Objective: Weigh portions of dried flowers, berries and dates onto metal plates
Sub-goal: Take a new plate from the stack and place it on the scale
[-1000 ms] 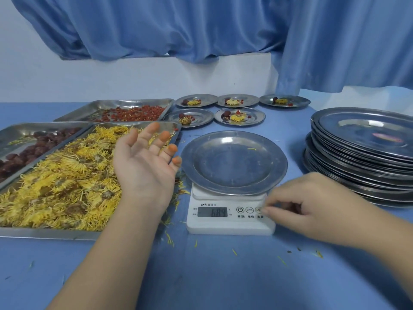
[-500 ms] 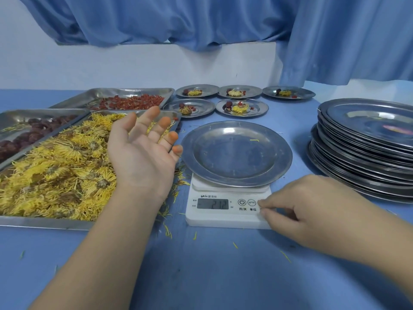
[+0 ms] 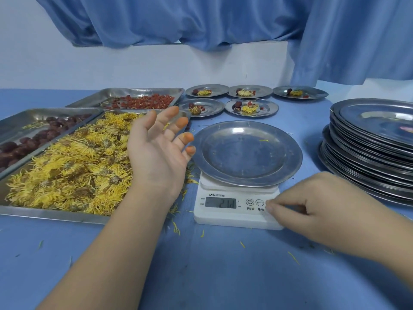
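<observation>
**A:** Pressing something with your right hand (image 3: 324,209)?

**B:** Yes. My fingers are curled and hold nothing, with one tip on the buttons at the right of the scale (image 3: 234,217) on the near worktop (image 3: 223,276). An empty plate (image 3: 245,153) sits on the scale.

**A:** And your left hand (image 3: 156,153)?

**B:** It's open, palm up, fingers spread and empty, above the tray (image 3: 55,213) of dried flowers (image 3: 73,171), just left of the plate. A stack of plates (image 3: 368,157) stands to the right. Farther left lie the dates (image 3: 13,148), with the berries (image 3: 143,101) beyond. Five filled plates (image 3: 251,107) stand farthest.
</observation>
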`<state>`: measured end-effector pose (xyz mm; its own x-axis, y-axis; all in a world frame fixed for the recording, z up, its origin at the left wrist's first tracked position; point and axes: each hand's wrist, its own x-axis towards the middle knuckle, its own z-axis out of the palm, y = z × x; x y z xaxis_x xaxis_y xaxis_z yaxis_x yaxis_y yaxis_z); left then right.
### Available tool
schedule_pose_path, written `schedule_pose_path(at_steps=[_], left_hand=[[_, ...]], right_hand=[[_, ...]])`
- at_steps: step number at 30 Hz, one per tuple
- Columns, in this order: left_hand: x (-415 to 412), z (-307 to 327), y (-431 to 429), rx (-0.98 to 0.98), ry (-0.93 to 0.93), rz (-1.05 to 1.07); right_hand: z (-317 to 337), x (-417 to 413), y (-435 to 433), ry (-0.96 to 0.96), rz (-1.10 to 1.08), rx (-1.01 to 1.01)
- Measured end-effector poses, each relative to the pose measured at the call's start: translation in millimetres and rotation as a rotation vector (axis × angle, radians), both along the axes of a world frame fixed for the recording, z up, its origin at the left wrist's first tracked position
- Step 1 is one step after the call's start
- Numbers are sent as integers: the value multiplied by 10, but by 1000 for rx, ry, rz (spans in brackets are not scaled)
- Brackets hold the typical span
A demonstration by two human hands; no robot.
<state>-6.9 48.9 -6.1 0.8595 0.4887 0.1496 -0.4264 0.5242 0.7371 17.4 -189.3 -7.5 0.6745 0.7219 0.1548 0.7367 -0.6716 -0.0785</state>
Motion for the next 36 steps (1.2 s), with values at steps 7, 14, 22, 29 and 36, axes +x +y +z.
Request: schedule_pose_path(at_steps=[7,14,22,29,36], left_hand=[[6,-7,28,38,-17,7],[23,-11,-16,156,-10,67],[46,3,-12,204,18,129],[-8,-5,-81,505,22,159],[-37,2,-88,731,67,199]], right_hand=[[21,206,-80,-8,-376,532],[-156,429,-56,215,-528,472],[-159,397,-43,188,-412,539],[158,214,339,-144,-230,701],[-43,160,478,-260,-155,661]])
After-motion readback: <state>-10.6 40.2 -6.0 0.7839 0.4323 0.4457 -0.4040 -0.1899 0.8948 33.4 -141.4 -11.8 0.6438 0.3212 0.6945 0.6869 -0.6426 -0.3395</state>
